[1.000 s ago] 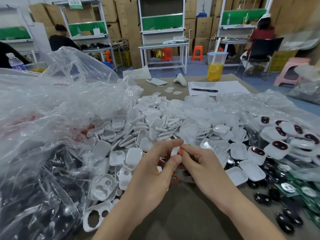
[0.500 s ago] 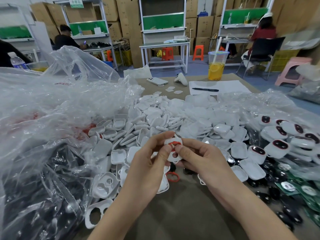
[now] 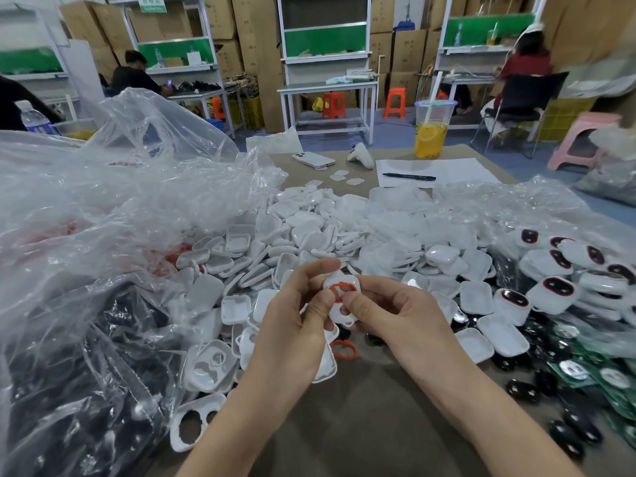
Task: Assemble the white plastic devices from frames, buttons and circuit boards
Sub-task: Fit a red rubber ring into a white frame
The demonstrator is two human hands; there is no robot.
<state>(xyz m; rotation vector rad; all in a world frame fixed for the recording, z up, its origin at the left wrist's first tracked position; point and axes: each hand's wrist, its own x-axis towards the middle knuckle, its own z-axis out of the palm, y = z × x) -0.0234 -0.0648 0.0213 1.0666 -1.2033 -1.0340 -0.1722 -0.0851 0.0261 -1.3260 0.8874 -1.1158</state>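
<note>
My left hand (image 3: 296,325) and my right hand (image 3: 395,315) both pinch one white plastic frame (image 3: 340,306) with two round holes, held upright above the table. A red ring (image 3: 341,287) sits in its upper hole, under my thumbs. Another red ring (image 3: 344,349) lies on the table just below my hands. White shells (image 3: 303,235) are heaped behind. Assembled white devices with dark red-rimmed buttons (image 3: 550,290) pile up at the right. Black buttons (image 3: 564,432) and green circuit boards (image 3: 616,376) lie at the lower right.
Large crumpled clear plastic bags (image 3: 103,235) cover the left side. White frames with holes (image 3: 189,425) lie at the lower left. At the far end of the brown table (image 3: 361,425) are a phone (image 3: 313,160), a paper with a pen (image 3: 409,176) and a cup of yellow drink (image 3: 432,132). People sit at benches behind.
The frame turned from edge-on to face me, showing the red ring in its upper hole. Both hands rose slightly and my thumbs now press on the ring.
</note>
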